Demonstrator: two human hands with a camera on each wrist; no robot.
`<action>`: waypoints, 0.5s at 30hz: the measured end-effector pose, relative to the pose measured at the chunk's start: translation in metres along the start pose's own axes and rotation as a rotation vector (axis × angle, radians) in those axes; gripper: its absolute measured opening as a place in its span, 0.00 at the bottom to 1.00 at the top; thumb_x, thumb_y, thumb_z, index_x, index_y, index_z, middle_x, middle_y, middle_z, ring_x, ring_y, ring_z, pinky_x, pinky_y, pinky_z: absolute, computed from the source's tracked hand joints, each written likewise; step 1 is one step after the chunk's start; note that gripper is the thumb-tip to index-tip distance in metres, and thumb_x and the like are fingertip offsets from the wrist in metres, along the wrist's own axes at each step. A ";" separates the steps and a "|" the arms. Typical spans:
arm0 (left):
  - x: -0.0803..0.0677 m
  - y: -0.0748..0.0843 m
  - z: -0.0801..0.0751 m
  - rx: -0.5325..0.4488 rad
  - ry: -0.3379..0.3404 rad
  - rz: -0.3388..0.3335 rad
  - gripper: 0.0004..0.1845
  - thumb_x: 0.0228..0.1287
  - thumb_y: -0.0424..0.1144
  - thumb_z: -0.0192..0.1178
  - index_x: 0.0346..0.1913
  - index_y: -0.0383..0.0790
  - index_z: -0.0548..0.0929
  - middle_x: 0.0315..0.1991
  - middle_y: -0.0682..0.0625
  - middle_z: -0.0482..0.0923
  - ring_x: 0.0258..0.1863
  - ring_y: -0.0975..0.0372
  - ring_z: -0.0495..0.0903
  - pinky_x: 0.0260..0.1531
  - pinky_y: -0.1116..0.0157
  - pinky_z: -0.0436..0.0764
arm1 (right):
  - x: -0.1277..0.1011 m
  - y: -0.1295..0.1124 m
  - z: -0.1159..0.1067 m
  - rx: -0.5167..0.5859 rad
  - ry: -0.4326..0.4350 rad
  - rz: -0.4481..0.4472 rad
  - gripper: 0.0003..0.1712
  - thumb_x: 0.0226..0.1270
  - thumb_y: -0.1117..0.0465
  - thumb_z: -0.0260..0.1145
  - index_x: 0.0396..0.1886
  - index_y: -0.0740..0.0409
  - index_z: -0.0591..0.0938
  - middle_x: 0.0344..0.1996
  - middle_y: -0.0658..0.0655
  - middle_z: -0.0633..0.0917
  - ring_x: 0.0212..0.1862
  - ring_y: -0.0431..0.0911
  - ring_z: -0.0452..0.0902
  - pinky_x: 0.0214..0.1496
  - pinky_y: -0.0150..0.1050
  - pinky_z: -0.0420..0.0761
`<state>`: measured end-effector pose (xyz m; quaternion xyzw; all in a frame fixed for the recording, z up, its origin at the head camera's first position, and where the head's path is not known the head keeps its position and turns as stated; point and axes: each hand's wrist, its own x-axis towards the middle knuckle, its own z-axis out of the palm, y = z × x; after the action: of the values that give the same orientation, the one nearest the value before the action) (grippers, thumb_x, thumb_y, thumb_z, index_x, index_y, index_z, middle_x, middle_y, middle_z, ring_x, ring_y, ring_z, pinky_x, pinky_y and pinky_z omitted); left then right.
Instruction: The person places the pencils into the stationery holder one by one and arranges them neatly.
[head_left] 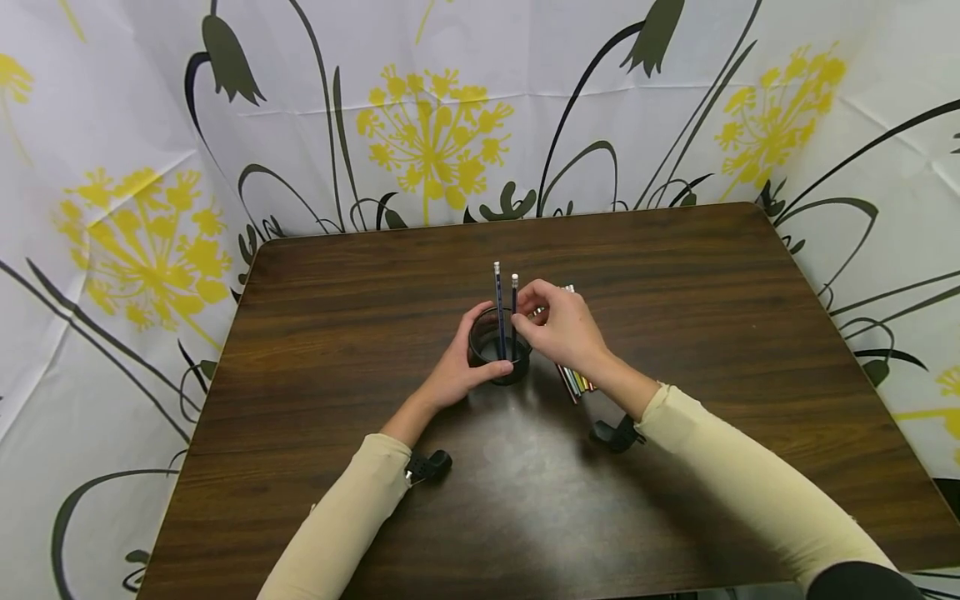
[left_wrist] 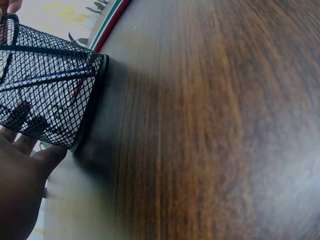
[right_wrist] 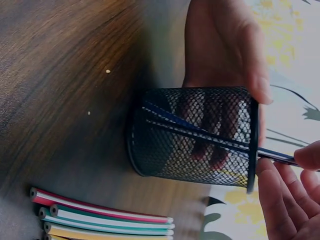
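Note:
A black mesh pencil cup [head_left: 513,375] stands upright on the table, and my left hand [head_left: 452,371] grips it, thumb at the near side of the rim and fingers curled around the wall. Two dark blue pencils lean inside the cup, white erasers up: a taller pencil [head_left: 498,300] and a lower pencil [head_left: 514,296]. With thumb and forefinger, my right hand [head_left: 564,327] pinches the lower one just above the rim. Through the mesh wall [right_wrist: 200,135] in the right wrist view, both shafts show, slanting towards the base.
Striped pencils [right_wrist: 115,220] in red, green and yellow lie side by side on the brown wooden table [head_left: 337,333], right of the cup and partly under my right hand. A white flowered curtain [head_left: 450,50] hangs behind the table. Black wrist cameras [head_left: 429,467] are strapped to both forearms.

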<state>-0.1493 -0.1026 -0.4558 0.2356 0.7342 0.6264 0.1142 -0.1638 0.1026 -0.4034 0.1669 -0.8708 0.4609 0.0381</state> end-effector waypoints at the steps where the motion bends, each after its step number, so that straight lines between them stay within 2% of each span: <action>1: 0.000 0.000 0.000 -0.003 -0.001 0.000 0.47 0.60 0.30 0.67 0.75 0.34 0.49 0.69 0.34 0.60 0.67 0.44 0.63 0.65 0.40 0.56 | 0.000 0.001 0.001 -0.004 -0.005 0.004 0.08 0.61 0.64 0.70 0.39 0.57 0.81 0.33 0.53 0.85 0.33 0.44 0.83 0.38 0.39 0.82; 15: 0.000 -0.001 0.000 -0.017 0.005 -0.017 0.47 0.60 0.30 0.68 0.75 0.36 0.49 0.68 0.38 0.62 0.66 0.46 0.65 0.66 0.42 0.57 | 0.009 0.006 0.011 -0.089 0.011 0.040 0.10 0.62 0.60 0.72 0.39 0.57 0.81 0.31 0.51 0.86 0.31 0.43 0.81 0.36 0.39 0.80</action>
<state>-0.1498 -0.1023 -0.4567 0.2267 0.7311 0.6322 0.1196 -0.1737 0.0947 -0.4122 0.1452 -0.8933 0.4235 0.0410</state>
